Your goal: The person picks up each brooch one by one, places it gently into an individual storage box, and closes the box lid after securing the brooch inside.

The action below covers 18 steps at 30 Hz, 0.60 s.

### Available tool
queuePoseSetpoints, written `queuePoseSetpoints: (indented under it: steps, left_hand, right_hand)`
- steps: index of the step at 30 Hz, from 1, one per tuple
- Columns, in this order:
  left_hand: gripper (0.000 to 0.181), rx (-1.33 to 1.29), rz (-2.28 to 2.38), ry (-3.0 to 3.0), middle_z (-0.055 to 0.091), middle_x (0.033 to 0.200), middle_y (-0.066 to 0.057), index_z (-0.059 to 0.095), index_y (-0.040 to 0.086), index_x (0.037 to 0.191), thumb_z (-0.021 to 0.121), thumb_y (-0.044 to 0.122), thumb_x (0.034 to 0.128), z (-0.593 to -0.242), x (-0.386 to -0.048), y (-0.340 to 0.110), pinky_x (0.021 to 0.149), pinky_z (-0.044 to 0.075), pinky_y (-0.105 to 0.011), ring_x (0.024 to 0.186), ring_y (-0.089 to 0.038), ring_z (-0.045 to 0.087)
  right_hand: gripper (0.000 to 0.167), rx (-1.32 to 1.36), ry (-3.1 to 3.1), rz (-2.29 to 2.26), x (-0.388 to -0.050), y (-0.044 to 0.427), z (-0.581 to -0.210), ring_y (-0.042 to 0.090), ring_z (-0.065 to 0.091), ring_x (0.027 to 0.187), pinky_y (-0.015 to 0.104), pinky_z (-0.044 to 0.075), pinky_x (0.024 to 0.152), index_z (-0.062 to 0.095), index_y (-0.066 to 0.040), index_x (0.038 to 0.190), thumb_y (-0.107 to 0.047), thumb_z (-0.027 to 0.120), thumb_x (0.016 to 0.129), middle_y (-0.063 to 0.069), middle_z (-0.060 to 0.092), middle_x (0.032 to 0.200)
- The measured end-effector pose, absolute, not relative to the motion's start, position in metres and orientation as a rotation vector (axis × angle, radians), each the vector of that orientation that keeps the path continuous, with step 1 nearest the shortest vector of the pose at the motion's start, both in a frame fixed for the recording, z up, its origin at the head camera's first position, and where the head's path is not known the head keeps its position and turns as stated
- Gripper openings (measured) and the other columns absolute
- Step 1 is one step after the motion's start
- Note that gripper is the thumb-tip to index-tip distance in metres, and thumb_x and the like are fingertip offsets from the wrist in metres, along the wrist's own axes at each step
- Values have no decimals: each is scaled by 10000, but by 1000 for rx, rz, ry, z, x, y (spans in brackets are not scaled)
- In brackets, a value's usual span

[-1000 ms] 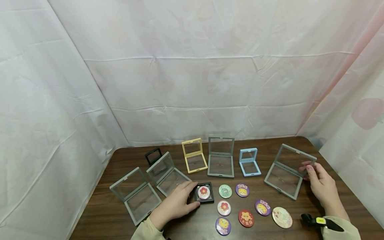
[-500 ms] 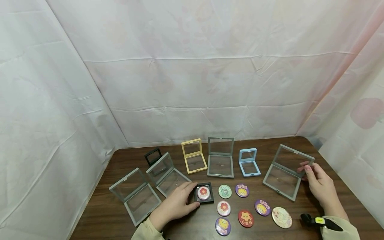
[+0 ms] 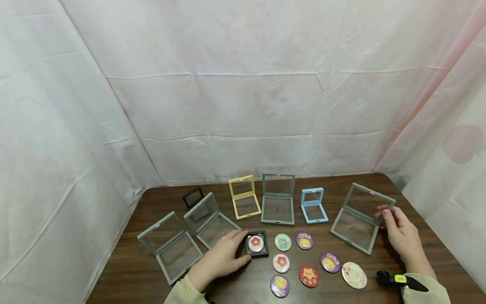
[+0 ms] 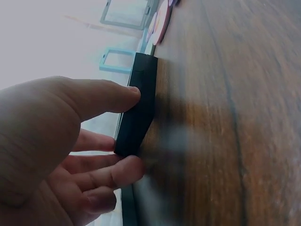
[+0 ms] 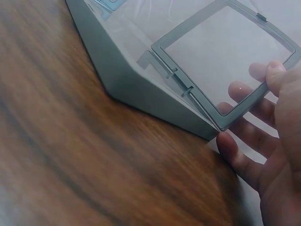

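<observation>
My left hand (image 3: 220,257) holds a small black display case (image 3: 264,251) by its sides, with the thumb pressed to one edge in the left wrist view. A badge with a red flower (image 3: 256,243) shows inside that case. At the right, my right hand (image 3: 405,236) pinches the raised lid of a large grey display case (image 3: 354,230) between thumb and fingers. Through the clear film of the lid (image 5: 230,52) some fingertips are visible. The grey case stands unfolded with its base on the table, and no badge shows in it.
Unfolded cases stand behind: yellow (image 3: 245,202), grey (image 3: 277,209), light blue (image 3: 314,211), and a black one (image 3: 193,197) at the left. Two more grey cases (image 3: 178,255) stand left. Several round badges (image 3: 309,276) lie at the front of the brown table (image 3: 125,270).
My right hand and the large grey case have shifted slightly left. The left hand still holds the black case on the table.
</observation>
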<state>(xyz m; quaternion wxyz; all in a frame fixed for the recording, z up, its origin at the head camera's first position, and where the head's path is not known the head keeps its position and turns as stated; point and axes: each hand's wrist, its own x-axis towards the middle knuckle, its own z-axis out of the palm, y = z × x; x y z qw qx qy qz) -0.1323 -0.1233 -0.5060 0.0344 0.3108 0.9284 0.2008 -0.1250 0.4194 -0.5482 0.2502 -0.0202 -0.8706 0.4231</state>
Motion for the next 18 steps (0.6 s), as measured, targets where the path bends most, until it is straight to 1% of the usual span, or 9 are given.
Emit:
queuePoseSetpoints:
  steps: [2, 4, 5, 9, 12, 15, 18]
  left_hand:
    - [703, 953, 599, 2872, 647, 1461, -163, 586, 3, 1528, 826, 383, 987, -504, -131, -121, 1050, 562, -533, 1303, -337, 663]
    - [690, 962, 584, 2903, 652, 1451, -150, 605, 8, 1510, 829, 391, 982, -501, -130, -117, 1077, 542, -553, 1302, -333, 659]
    - [680, 970, 582, 2923, 656, 1444, -140, 617, 12, 1499, 830, 394, 979, -500, -130, -114, 1085, 536, -544, 1300, -324, 653]
    - [613, 1032, 570, 2992, 685, 1397, -96, 657, 27, 1454, 824, 377, 979, -491, -130, -94, 1102, 518, -485, 1268, -283, 626]
    - [572, 1102, 509, 3003, 710, 1355, -69, 675, 39, 1438, 811, 363, 987, -484, -134, -72, 1064, 528, -412, 1217, -245, 627]
    - [538, 1167, 424, 2973, 732, 1305, -57, 693, 52, 1422, 803, 363, 996, -481, -138, -53, 1043, 531, -383, 1166, -219, 650]
    - [500, 1231, 331, 2951, 745, 1271, -58, 711, 62, 1400, 794, 358, 1004, -481, -142, -40, 1043, 535, -376, 1157, -221, 669]
  right_hand:
    - [284, -73, -2376, 1156, -124, 419, -549, -67, 622, 835, 93, 480, 707, 627, -9, 1335, -197, 471, 1191, -261, 660, 1011]
    - [291, -92, -2381, 1156, -124, 420, -551, -58, 617, 826, 90, 472, 709, 624, -19, 1343, -213, 467, 1193, -262, 656, 1010]
    - [295, -101, -2383, 1159, -123, 420, -551, -57, 615, 831, 89, 470, 710, 622, -24, 1348, -220, 464, 1194, -263, 655, 1010]
    - [308, -133, -2390, 1157, -122, 421, -550, -64, 610, 837, 83, 464, 716, 616, -35, 1364, -241, 460, 1196, -271, 649, 1009]
    - [311, -140, -2383, 1158, -121, 420, -549, -50, 613, 823, 84, 465, 713, 617, -39, 1372, -243, 462, 1195, -283, 645, 1014]
    - [309, -123, -2370, 1164, -121, 417, -549, -32, 619, 812, 87, 469, 713, 617, -38, 1379, -234, 465, 1194, -289, 645, 1025]
    - [307, -103, -2356, 1175, -122, 415, -549, -23, 623, 809, 89, 472, 715, 617, -30, 1377, -224, 467, 1193, -282, 654, 1028]
